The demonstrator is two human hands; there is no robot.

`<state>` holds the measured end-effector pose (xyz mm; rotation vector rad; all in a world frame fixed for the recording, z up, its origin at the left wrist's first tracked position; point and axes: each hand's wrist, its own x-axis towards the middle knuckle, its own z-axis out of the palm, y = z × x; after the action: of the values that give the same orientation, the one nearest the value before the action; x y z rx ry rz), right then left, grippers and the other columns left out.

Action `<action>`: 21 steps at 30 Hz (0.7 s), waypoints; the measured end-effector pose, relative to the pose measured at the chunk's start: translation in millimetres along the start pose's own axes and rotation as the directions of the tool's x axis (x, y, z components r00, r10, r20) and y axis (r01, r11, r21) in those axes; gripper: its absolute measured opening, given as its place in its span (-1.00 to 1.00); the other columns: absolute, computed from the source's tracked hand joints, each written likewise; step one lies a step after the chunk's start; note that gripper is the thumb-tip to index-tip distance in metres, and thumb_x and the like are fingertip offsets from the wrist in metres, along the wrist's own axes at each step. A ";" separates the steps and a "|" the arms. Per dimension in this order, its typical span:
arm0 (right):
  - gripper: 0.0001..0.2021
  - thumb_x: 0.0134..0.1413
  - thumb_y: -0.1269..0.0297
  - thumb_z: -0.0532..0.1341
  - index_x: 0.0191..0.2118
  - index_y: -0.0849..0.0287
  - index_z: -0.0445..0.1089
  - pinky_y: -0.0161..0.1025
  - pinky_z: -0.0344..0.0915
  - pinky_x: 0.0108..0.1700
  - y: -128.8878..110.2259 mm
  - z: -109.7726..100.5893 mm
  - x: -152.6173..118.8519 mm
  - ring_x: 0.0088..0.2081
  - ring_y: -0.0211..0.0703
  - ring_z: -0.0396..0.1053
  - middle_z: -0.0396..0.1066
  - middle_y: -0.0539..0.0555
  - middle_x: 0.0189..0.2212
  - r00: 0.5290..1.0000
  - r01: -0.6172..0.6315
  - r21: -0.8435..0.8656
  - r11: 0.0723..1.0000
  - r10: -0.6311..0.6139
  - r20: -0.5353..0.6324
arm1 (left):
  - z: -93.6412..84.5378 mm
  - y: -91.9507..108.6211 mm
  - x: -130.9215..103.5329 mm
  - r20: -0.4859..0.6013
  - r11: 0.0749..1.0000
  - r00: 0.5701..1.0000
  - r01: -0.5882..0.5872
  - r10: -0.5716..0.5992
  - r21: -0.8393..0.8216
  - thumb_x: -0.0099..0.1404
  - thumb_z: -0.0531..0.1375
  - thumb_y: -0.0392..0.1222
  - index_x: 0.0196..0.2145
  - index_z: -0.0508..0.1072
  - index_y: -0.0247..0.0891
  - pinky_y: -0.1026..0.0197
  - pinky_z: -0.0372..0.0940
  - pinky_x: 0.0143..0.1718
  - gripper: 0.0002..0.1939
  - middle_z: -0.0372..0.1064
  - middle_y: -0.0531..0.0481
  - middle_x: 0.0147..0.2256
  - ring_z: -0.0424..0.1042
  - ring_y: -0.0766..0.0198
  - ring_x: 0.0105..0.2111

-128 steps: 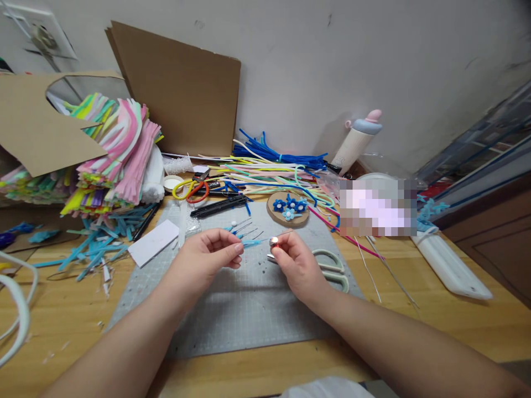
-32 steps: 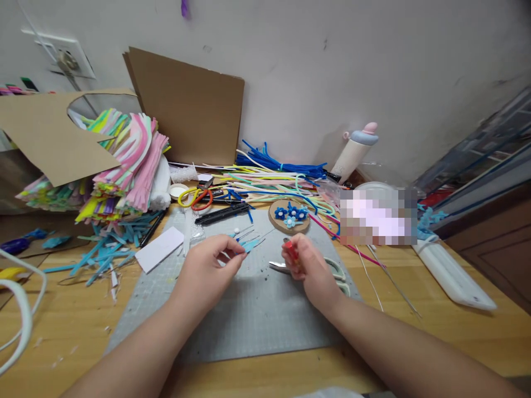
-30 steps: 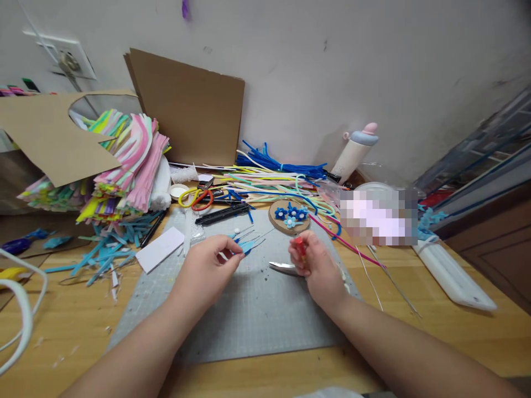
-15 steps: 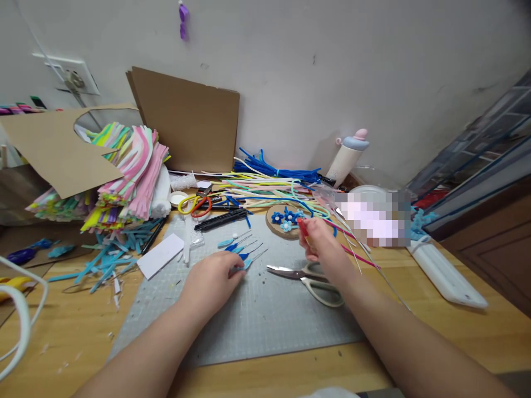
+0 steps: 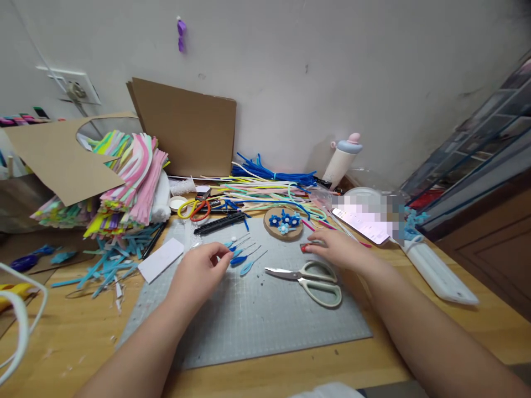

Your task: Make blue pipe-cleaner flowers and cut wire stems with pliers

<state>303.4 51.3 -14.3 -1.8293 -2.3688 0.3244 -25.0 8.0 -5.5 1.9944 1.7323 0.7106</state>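
Thumb and forefinger of the left hand (image 5: 230, 256) meet at their tips beside a group of slim blue petals (image 5: 239, 259) on thin wires; whether anything is pinched between them cannot be told. At least four petals, light blue and dark blue, lie on the gridded grey cutting mat (image 5: 265, 326), and the nearest, a light blue one, lies apart from the fingers.

Fingers of the right hand (image 5: 312, 243) reach over one small red lighter (image 5: 304, 248) at the mat's right side, largely covering it. Its red end shows by the fingertips; whether they are clamped on it or only touching cannot be told.

Between the hands lies one pair of metal scissors with pale grey-green handles (image 5: 300, 275), its two loops spread. Behind it, one round brown disc (image 5: 272, 232) bears three dark blue flowers (image 5: 274, 221) and one light blue flower (image 5: 284, 228) in front, with more light blue partly hidden behind. One white rectangular card (image 5: 161, 261) lies left of the left hand, at the mat's edge.
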 end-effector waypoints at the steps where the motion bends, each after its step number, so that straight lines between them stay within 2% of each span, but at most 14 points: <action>1: -0.78 0.05 0.11 0.16 -0.31 0.08 0.48 -0.23 0.21 -0.28 0.2 -2.3 4.1 -0.27 -0.05 0.38 0.47 0.08 -0.29 0.999 0.008 0.001 1.000 -0.007 -0.041 | 0.5 -0.4 0.1 0.000 1.000 1.000 -0.003 0.003 -0.003 0.21 0.08 0.02 -0.40 0.48 -0.13 0.23 0.14 -0.41 -0.75 0.45 0.08 -0.45 0.38 0.24 -0.42; 4: -0.76 0.16 0.24 0.05 -0.21 0.13 0.45 -0.17 0.19 -0.17 -4.2 -9.2 21.1 -0.19 -0.04 0.33 0.43 0.14 -0.22 0.984 0.056 0.006 0.998 -0.055 -0.170 | 2.1 -0.6 0.3 0.004 1.000 1.000 -0.013 0.013 -0.010 0.21 0.07 0.01 -0.40 0.48 -0.14 0.23 0.14 -0.41 -0.74 0.45 0.07 -0.45 0.38 0.24 -0.42; 6: -0.78 0.13 0.32 0.08 -0.17 0.15 0.44 -0.12 0.12 -0.06 -10.5 -10.9 33.3 -0.10 -0.01 0.27 0.39 0.17 -0.16 0.970 0.122 0.000 0.993 -0.119 -0.214 | 3.4 0.0 0.2 0.020 0.999 0.999 -0.028 0.028 -0.017 0.22 0.07 0.00 -0.41 0.48 -0.15 0.23 0.15 -0.41 -0.74 0.45 0.06 -0.45 0.38 0.24 -0.43; 10: -0.76 -0.03 0.45 0.20 -0.22 0.04 0.48 -0.03 -0.01 0.01 -25.9 -6.3 49.3 -0.06 0.03 0.19 0.38 0.12 -0.15 0.949 0.268 0.016 0.963 -0.261 -0.179 | 5.4 3.1 -1.6 0.069 0.996 0.994 -0.078 0.080 -0.037 0.23 0.05 -0.03 -0.40 0.48 -0.17 0.22 0.15 -0.40 -0.73 0.45 0.03 -0.45 0.38 0.23 -0.43; 12: -0.80 -0.02 0.47 0.20 -0.31 0.04 0.49 -0.01 -0.03 0.01 -33.7 -4.4 50.5 -0.06 0.03 0.18 0.39 0.11 -0.19 0.940 0.313 0.061 0.948 -0.300 -0.163 | 6.2 6.1 -3.3 0.084 0.993 0.991 -0.101 0.106 -0.057 0.23 0.06 -0.05 -0.40 0.49 -0.18 0.22 0.16 -0.40 -0.75 0.45 0.03 -0.45 0.37 0.22 -0.42; 15: -0.88 0.06 0.38 0.17 -0.37 0.10 0.47 -0.08 0.06 -0.06 -49.7 -5.7 41.3 -0.14 -0.04 0.23 0.42 0.09 -0.29 0.931 0.355 0.148 0.923 -0.334 -0.147 | 8.5 12.3 -6.8 0.091 0.982 0.992 -0.072 0.089 -0.175 0.21 0.10 -0.08 -0.36 0.49 -0.17 0.23 0.17 -0.42 -0.80 0.46 0.03 -0.42 0.36 0.24 -0.43; 17: -0.87 0.12 0.28 0.14 -0.33 0.13 0.43 -0.20 0.16 -0.19 -66.0 -7.3 27.6 -0.27 -0.15 0.29 0.41 0.04 -0.36 0.933 0.360 0.271 0.893 -0.340 -0.118 | 11.2 16.6 -9.5 0.098 0.951 0.994 -0.016 0.048 -0.308 0.18 0.15 -0.08 -0.31 0.49 -0.19 0.24 0.19 -0.41 -0.81 0.46 0.02 -0.37 0.36 0.25 -0.43; 18: -0.84 0.15 0.23 0.11 -0.31 0.14 0.40 -0.26 0.18 -0.28 -75.7 -7.3 19.3 -0.35 -0.21 0.30 0.40 0.01 -0.40 0.938 0.346 0.359 0.867 -0.334 -0.097 | 12.7 18.5 -10.8 0.103 0.924 0.994 0.009 0.033 -0.382 0.16 0.17 -0.08 -0.28 0.48 -0.20 0.24 0.20 -0.39 -0.79 0.46 0.00 -0.35 0.36 0.25 -0.41; 20: -0.81 0.09 0.14 0.15 -0.32 0.17 0.37 -0.31 0.17 -0.39 -96.4 -4.7 2.7 -0.45 -0.26 0.27 0.35 -0.02 -0.47 0.956 0.151 0.762 0.629 -0.290 0.050 | 15.5 21.5 -13.0 0.119 0.845 0.992 0.036 0.034 -0.534 0.12 0.22 -0.08 -0.24 0.46 -0.22 0.23 0.23 -0.34 -0.75 0.46 -0.02 -0.31 0.38 0.24 -0.35; 21: -0.79 0.05 0.12 0.19 -0.33 0.17 0.36 -0.32 0.16 -0.40 -106.3 -2.1 -4.4 -0.45 -0.28 0.26 0.34 -0.04 -0.47 0.953 0.057 0.854 0.517 -0.284 0.108 | 16.5 22.7 -13.8 0.140 0.793 0.989 0.047 0.049 -0.607 0.11 0.24 -0.08 -0.25 0.45 -0.24 0.23 0.24 -0.31 -0.74 0.45 -0.03 -0.31 0.39 0.24 -0.33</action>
<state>205.3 21.6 14.3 -1.0839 -1.8721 1.4460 1.5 -8.6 -6.4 1.5430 1.1983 0.9492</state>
